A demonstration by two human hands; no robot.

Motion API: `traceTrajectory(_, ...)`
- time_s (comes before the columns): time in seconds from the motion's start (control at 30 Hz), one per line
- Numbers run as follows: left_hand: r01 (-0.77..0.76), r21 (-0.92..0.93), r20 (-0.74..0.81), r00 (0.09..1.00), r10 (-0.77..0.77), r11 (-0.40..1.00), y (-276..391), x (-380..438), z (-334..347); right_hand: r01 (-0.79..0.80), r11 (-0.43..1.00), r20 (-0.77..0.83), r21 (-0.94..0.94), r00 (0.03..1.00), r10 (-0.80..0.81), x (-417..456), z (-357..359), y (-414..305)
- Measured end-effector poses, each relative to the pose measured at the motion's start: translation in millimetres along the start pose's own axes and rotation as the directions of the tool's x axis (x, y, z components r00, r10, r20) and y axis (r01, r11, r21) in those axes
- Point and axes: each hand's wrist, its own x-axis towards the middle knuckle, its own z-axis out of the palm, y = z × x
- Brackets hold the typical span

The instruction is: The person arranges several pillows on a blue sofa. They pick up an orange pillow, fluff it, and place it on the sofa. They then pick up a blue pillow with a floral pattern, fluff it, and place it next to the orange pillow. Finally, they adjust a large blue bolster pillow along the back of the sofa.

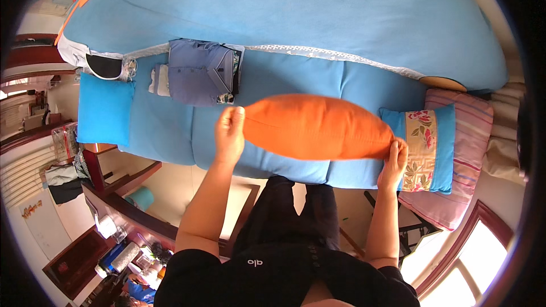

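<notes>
An orange cushion (pixel 318 128) is stretched out level between my two hands, above the blue sofa seat (pixel 158 136). My left hand (pixel 230 132) grips its corner on the picture's left side, thumb on top. The opposite corner is pinched in my right hand (pixel 395 160), near a blue cushion with a floral band (pixel 420 149). Folded blue-grey collared shirts (pixel 194 70) lie in a stack on the seat, beyond and left of the orange cushion. A plain blue cushion (pixel 106 108) rests at the far left end of the seat.
The blue-covered sofa back (pixel 298 8) runs along the far side. A striped pink cushion (pixel 469 145) is at the right end. A wooden table (pixel 136 217) with bottles and small items stands lower left, near a teal bin (pixel 141 198). A dark folding frame (pixel 409 232) stands beside my right arm.
</notes>
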Motion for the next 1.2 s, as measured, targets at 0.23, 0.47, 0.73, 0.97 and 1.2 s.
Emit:
traceTrajectory(0.23, 0.027, -0.365, -0.21, 0.971, -0.111, 0.931, 12, 68, 6, 0.02, 0.963, 0.003, 0.27, 1.0, -0.022, 39, 97, -8)
traceTrajectory(0.47, 0.005, -0.074, -0.061, 0.998, -0.01, 0.997, 31, 70, 53, 0.092, 0.995, 0.088, 0.043, 0.992, -0.095, 53, 131, 4)
traceTrajectory(0.73, -0.162, 0.085, -0.236, 0.955, 0.178, 0.983, -18, 107, 46, -0.096, 0.99, 0.148, 0.102, 0.986, 0.08, 34, 123, 20)
traceTrajectory(0.97, 0.198, -0.176, -0.242, 0.941, -0.238, 0.964, -40, 130, -15, -0.112, 0.946, 0.227, 0.306, 0.973, 0.041, 12, 138, 13)
traceTrajectory(1.2, 0.154, -0.094, -0.217, 0.961, -0.172, 0.984, 14, 173, -17, 0.075, 0.975, 0.163, 0.21, 0.98, -0.11, 32, 140, -15)
